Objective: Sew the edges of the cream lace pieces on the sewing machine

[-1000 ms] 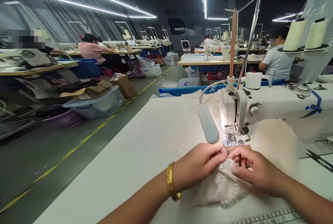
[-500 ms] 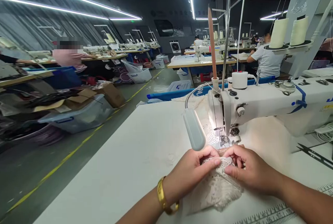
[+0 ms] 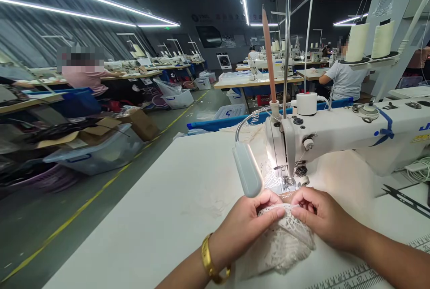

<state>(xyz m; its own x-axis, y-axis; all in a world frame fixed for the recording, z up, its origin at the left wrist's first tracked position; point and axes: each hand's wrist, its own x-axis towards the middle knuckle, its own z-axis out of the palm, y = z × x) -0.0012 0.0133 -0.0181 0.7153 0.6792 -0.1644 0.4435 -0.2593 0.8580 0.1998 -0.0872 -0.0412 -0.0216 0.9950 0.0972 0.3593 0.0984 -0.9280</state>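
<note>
White lace fabric (image 3: pixel 285 244) lies bunched on the sewing table, its upper edge pinched by both hands. My left hand (image 3: pixel 257 215), with a gold bangle (image 3: pixel 208 257) at the wrist, is closed on the edge between thumb and fingers. From the other side my right hand (image 3: pixel 317 213) pinches the same edge, fingers curled. Both hands are just in front of the presser foot (image 3: pixel 289 183) of a white sewing machine (image 3: pixel 336 134). More lace lies left of the needle, partly behind a grey lamp head (image 3: pixel 247 170).
A printed ruler (image 3: pixel 356 275) runs along the table's near right edge. Black thread snips (image 3: pixel 406 200) lie to the right. Two thread cones (image 3: pixel 358 41) stand above the machine. Plastic bins (image 3: pixel 97 152) and a cardboard box (image 3: pixel 139 123) are on the floor at left. Other people sit at machines beyond.
My right thumb has shifted slightly along the lace edge, and the lace between my hands is spread a little more. The whole view has moved slightly.
</note>
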